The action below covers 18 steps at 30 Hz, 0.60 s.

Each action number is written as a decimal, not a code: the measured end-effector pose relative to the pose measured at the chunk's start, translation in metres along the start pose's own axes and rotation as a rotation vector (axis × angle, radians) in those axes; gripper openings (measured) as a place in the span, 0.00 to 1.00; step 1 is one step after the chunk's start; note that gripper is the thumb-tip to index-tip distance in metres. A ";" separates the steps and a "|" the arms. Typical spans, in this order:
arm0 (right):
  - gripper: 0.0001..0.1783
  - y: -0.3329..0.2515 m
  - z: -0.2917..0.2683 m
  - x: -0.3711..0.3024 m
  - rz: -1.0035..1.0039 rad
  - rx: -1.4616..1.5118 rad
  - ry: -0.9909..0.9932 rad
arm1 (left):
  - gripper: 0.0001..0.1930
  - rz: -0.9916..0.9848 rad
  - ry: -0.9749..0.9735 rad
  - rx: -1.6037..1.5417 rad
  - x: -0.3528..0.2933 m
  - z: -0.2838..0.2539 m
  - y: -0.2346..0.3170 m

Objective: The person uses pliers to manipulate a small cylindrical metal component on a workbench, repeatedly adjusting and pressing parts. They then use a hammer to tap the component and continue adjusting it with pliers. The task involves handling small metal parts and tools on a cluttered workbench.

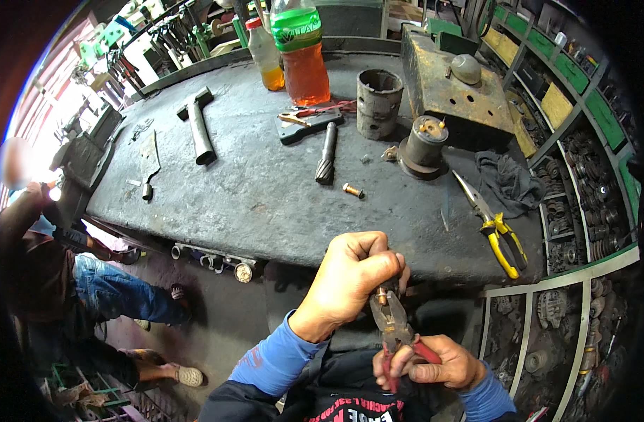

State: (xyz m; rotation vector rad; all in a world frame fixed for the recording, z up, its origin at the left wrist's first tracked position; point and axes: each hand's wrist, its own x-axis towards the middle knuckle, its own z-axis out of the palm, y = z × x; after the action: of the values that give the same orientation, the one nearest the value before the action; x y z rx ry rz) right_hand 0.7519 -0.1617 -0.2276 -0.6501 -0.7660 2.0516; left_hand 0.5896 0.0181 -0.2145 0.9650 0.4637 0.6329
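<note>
In front of my body, just off the bench's near edge, my right hand is closed round the red handles of a pair of pliers. Their metal jaws point up toward my left hand and meet a small copper-coloured piece. My left hand is a closed fist with the thumb bent over; something dark shows at its fingers, mostly hidden, and its kind cannot be made out. Beyond the hands, a small copper-coloured bolt-like part lies on the dark bench.
Yellow-handled long-nose pliers and a dark rag lie at right. Farther off are a hammer, a fluted cutter, metal cylinders and bottles. Parts shelves line the right; another person is at left.
</note>
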 end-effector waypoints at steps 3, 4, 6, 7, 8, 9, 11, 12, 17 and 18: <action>0.27 0.021 0.006 0.016 -0.178 -0.084 0.042 | 0.15 0.047 -0.007 -0.213 0.013 0.011 0.001; 0.27 0.028 0.009 0.024 -0.257 -0.044 0.039 | 0.15 0.065 0.000 -0.246 0.016 0.016 0.001; 0.27 0.036 0.015 0.037 -0.288 0.136 0.022 | 0.15 0.084 0.033 -0.302 0.015 0.022 0.002; 0.27 0.035 0.015 0.042 -0.308 0.123 0.005 | 0.14 0.082 0.045 -0.304 0.014 0.024 0.004; 0.28 0.036 0.015 0.044 -0.318 0.138 -0.032 | 0.14 0.090 0.051 -0.306 0.013 0.024 0.003; 0.28 0.037 0.014 0.047 -0.328 0.154 -0.069 | 0.14 0.098 0.059 -0.308 0.011 0.023 0.002; 0.28 0.043 0.012 0.050 -0.359 0.225 -0.144 | 0.14 0.093 0.073 -0.303 0.009 0.022 0.003; 0.27 0.043 0.015 0.050 -0.347 0.251 -0.137 | 0.14 0.088 0.081 -0.318 0.008 0.022 0.002; 0.18 0.050 0.020 0.053 -0.329 0.371 -0.168 | 0.15 0.095 0.095 -0.347 0.006 0.023 -0.002; 0.17 0.048 0.020 0.051 -0.305 0.322 -0.140 | 0.15 0.113 0.065 -0.311 0.006 0.019 -0.002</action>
State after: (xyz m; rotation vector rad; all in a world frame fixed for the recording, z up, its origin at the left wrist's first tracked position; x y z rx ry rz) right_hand 0.6865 -0.1475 -0.2570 -0.1965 -0.5558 1.8918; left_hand 0.6066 0.0093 -0.2073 0.6800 0.3565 0.8144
